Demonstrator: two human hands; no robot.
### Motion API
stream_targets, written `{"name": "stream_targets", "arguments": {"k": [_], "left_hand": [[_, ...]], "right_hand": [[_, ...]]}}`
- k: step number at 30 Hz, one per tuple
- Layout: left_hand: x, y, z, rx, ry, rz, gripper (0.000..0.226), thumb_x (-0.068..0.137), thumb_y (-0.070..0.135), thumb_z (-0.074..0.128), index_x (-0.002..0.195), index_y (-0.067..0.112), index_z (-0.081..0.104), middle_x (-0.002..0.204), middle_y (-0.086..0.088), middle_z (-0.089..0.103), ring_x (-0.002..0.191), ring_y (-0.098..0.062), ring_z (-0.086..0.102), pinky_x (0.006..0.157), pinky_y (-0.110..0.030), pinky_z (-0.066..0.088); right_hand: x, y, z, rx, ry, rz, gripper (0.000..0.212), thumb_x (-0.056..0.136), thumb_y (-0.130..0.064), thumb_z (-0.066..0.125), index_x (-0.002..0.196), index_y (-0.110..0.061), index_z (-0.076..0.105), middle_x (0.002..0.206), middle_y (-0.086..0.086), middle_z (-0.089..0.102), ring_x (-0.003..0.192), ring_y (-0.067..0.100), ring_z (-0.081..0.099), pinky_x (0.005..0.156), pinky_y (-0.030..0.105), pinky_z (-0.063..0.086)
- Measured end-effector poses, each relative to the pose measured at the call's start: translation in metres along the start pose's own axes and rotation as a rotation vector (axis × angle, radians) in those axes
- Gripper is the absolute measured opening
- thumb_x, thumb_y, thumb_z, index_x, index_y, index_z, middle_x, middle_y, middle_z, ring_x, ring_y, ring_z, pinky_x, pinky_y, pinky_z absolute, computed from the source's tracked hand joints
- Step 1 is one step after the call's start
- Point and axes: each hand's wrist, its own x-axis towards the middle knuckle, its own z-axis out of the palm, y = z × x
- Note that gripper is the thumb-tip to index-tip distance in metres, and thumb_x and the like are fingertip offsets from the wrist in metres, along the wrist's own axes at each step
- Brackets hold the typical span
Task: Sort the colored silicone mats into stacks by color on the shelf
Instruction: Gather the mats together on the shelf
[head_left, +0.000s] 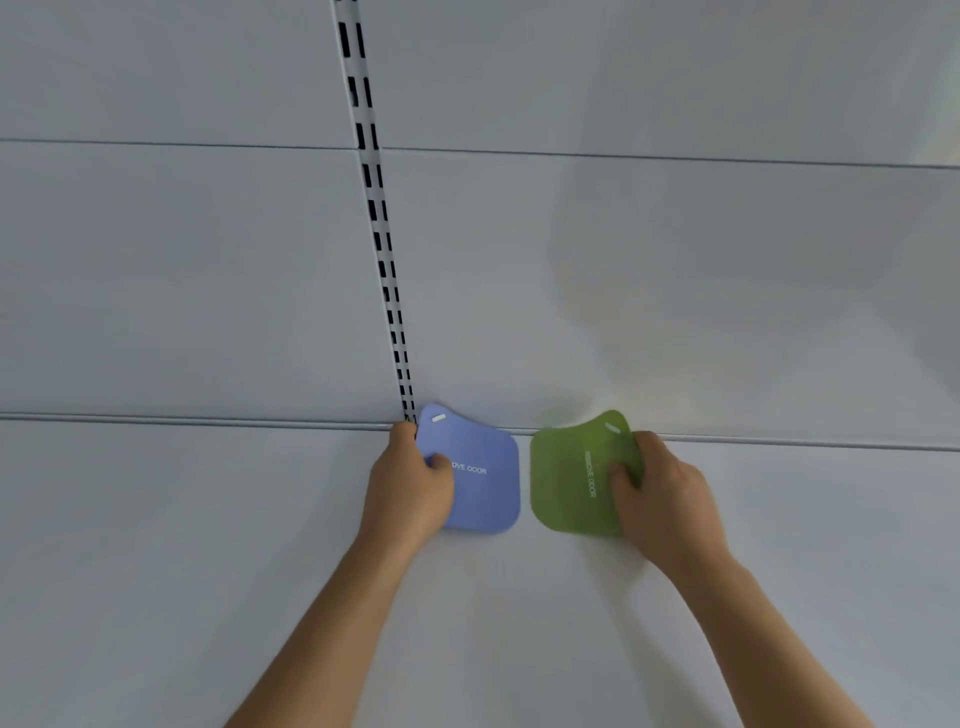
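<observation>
A blue silicone mat (480, 486) with white lettering lies on the white shelf (208, 545), its far edge curled up against the back wall. My left hand (410, 488) grips its left side, thumb on top. Just to the right, a green silicone mat (569, 483) with the same lettering sits beside it, a narrow gap between the two. My right hand (665, 499) holds the green mat's right side, thumb pressed on top. Whether each mat is single or a stack cannot be told.
A white back wall (623, 286) rises behind the shelf, with horizontal panel seams. A slotted metal upright (382, 249) runs down the wall and meets the shelf right behind the blue mat's left corner.
</observation>
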Motion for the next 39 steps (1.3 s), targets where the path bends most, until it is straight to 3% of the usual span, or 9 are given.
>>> {"name": "stream_targets", "arguments": {"k": [5, 12, 16, 20, 23, 27, 31, 33, 39], "left_hand": [[-0.001, 0.0, -0.007, 0.398, 0.048, 0.083, 0.016, 0.101, 0.025, 0.047, 0.109, 0.012, 0.052, 0.082, -0.001, 0.059, 0.077, -0.03, 0.058, 0.063, -0.034, 0.042], [-0.002, -0.007, -0.001, 0.535, 0.077, 0.116, 0.034, 0.103, 0.024, 0.048, 0.136, 0.016, 0.054, 0.104, -0.005, 0.071, 0.08, -0.025, 0.053, 0.069, -0.03, 0.038], [-0.002, -0.007, -0.001, 0.571, 0.091, 0.141, 0.03, 0.103, 0.024, 0.05, 0.131, 0.016, 0.056, 0.108, -0.004, 0.069, 0.096, -0.029, 0.066, 0.068, -0.031, 0.038], [-0.003, -0.009, -0.002, 0.629, 0.114, 0.139, 0.033, 0.101, 0.036, 0.054, 0.125, 0.014, 0.056, 0.113, -0.006, 0.064, 0.099, -0.03, 0.065, 0.069, -0.035, 0.044], [-0.007, -0.01, -0.003, 0.703, 0.139, 0.169, 0.044, 0.097, 0.046, 0.058, 0.129, 0.017, 0.057, 0.116, -0.006, 0.061, 0.104, -0.03, 0.059, 0.073, -0.037, 0.047], [-0.018, -0.018, -0.007, 0.713, 0.127, 0.316, 0.042, 0.096, 0.046, 0.057, 0.126, 0.018, 0.064, 0.11, -0.003, 0.066, 0.101, -0.03, 0.06, 0.078, -0.039, 0.051], [-0.043, -0.036, -0.019, 0.706, 0.113, 0.462, 0.043, 0.093, 0.049, 0.044, 0.098, 0.015, 0.069, 0.093, -0.001, 0.067, 0.092, -0.03, 0.064, 0.079, -0.042, 0.054], [-0.057, -0.044, -0.028, 0.688, 0.132, 0.495, 0.047, 0.093, 0.05, 0.04, 0.097, 0.015, 0.07, 0.091, 0.001, 0.067, 0.092, -0.028, 0.064, 0.081, -0.042, 0.055], [-0.091, -0.083, -0.072, 0.684, 0.177, 0.476, 0.059, 0.095, 0.053, 0.04, 0.122, 0.012, 0.073, 0.128, -0.006, 0.071, 0.123, -0.031, 0.064, 0.104, -0.048, 0.054]], "right_hand": [[-0.001, 0.004, -0.002, -0.108, -0.002, -0.023, 0.013, 0.096, -0.023, 0.054, 0.109, -0.02, 0.053, 0.073, -0.001, 0.058, 0.07, 0.031, 0.053, 0.059, 0.038, 0.042], [-0.003, 0.003, -0.004, -0.28, 0.0, 0.012, 0.023, 0.096, -0.039, 0.052, 0.111, -0.022, 0.05, 0.09, -0.002, 0.064, 0.078, 0.032, 0.06, 0.061, 0.036, 0.044], [-0.006, 0.004, -0.002, -0.368, -0.006, 0.081, 0.036, 0.096, -0.056, 0.049, 0.107, -0.021, 0.048, 0.099, -0.001, 0.061, 0.091, 0.032, 0.065, 0.064, 0.035, 0.041], [-0.009, 0.006, 0.001, -0.431, 0.027, 0.112, 0.049, 0.092, -0.062, 0.052, 0.114, -0.019, 0.052, 0.108, 0.002, 0.056, 0.105, 0.028, 0.055, 0.069, 0.036, 0.045], [-0.014, 0.005, -0.001, -0.469, 0.035, 0.032, 0.053, 0.09, -0.06, 0.055, 0.124, -0.019, 0.055, 0.118, 0.004, 0.055, 0.114, 0.028, 0.052, 0.082, 0.04, 0.051], [-0.035, -0.007, 0.0, -0.484, 0.003, -0.133, 0.051, 0.092, -0.053, 0.053, 0.128, -0.019, 0.061, 0.138, 0.007, 0.054, 0.133, 0.03, 0.045, 0.101, 0.043, 0.046], [-0.064, -0.026, 0.01, -0.452, -0.02, -0.291, 0.054, 0.093, -0.054, 0.051, 0.124, -0.013, 0.068, 0.138, 0.014, 0.061, 0.136, 0.037, 0.05, 0.105, 0.05, 0.048], [-0.078, -0.038, 0.018, -0.425, -0.034, -0.342, 0.06, 0.094, -0.057, 0.043, 0.123, -0.012, 0.069, 0.135, 0.015, 0.064, 0.134, 0.038, 0.054, 0.105, 0.052, 0.05], [-0.126, -0.086, 0.036, -0.386, -0.107, -0.47, 0.07, 0.099, -0.065, 0.031, 0.135, -0.014, 0.064, 0.15, 0.015, 0.055, 0.143, 0.036, 0.046, 0.112, 0.051, 0.044]]}}
